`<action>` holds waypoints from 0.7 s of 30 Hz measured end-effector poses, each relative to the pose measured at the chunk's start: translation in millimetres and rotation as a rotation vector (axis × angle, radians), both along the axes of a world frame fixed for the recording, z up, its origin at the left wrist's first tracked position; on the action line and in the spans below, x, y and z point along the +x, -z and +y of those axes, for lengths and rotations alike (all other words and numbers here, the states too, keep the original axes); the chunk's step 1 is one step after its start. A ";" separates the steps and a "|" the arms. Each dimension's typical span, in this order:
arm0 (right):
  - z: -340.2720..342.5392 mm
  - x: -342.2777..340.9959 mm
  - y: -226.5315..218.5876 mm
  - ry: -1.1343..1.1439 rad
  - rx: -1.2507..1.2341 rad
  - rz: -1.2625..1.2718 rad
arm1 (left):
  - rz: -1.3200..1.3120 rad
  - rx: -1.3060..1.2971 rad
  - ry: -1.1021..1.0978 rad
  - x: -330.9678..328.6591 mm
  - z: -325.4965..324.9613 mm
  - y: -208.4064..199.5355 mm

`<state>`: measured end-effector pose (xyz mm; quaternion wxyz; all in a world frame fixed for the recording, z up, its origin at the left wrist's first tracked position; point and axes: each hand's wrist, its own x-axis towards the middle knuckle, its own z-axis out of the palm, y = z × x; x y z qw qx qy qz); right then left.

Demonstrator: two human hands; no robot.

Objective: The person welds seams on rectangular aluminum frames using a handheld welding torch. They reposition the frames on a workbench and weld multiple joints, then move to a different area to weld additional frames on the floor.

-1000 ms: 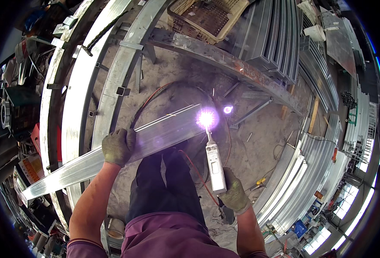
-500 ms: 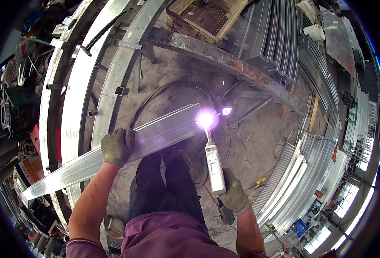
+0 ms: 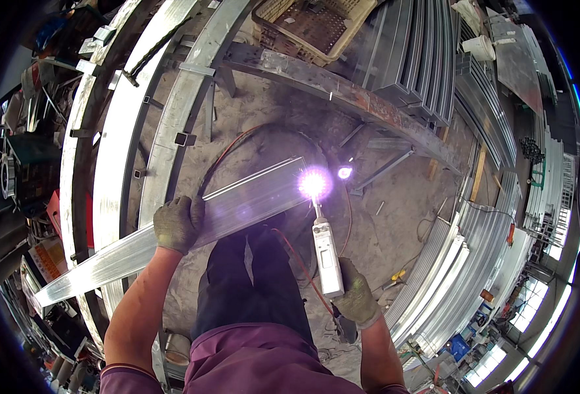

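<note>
My left hand (image 3: 178,224), in a grey-green work glove, is closed over a long, flat silver metal profile (image 3: 254,197). The profile runs from the lower left across my front to mid-frame. My gloved right hand (image 3: 359,299) grips a white handheld welding gun (image 3: 328,258), its handle largely hidden by the glove. From the gun's nozzle a dazzling violet-white glow (image 3: 315,182) covers the right end of the profile, so the contact there cannot be made out. A red hose (image 3: 303,264) passes between my legs and the gun.
Long metal rails (image 3: 123,131) on the left support the profile. A rusty beam (image 3: 362,98) crosses ahead, with a plastic crate (image 3: 316,29) beyond. Stacked metal profiles (image 3: 421,59) lie at far right, more (image 3: 447,276) at near right. A yellow-handled tool (image 3: 398,276) rests on the floor.
The glow at the nozzle has changed slightly in shape, and the sparks around it differ. Both hands, the profile and the gun stay practically in place.
</note>
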<state>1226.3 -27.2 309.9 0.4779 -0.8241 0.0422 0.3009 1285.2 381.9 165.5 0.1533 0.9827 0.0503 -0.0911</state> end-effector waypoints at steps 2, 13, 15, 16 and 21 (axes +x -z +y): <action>0.0 0.4 0.0 -0.004 -0.003 -0.006 | 0.011 -0.004 -0.006 0.6 -0.4 -2.4; -4.5 -4.4 4.1 -0.011 0.010 -0.022 | 0.003 -0.016 -0.016 0.3 -0.7 -1.8; -4.6 -6.1 3.6 -0.001 0.009 -0.017 | 0.001 -0.017 -0.014 0.7 -1.4 -2.2; -5.0 -7.2 3.4 0.002 0.005 -0.009 | 0.001 -0.017 -0.014 0.8 -1.9 -2.3; -4.5 -7.0 0.7 -0.004 -0.007 0.014 | -0.005 -0.007 -0.012 -0.4 -0.6 -0.5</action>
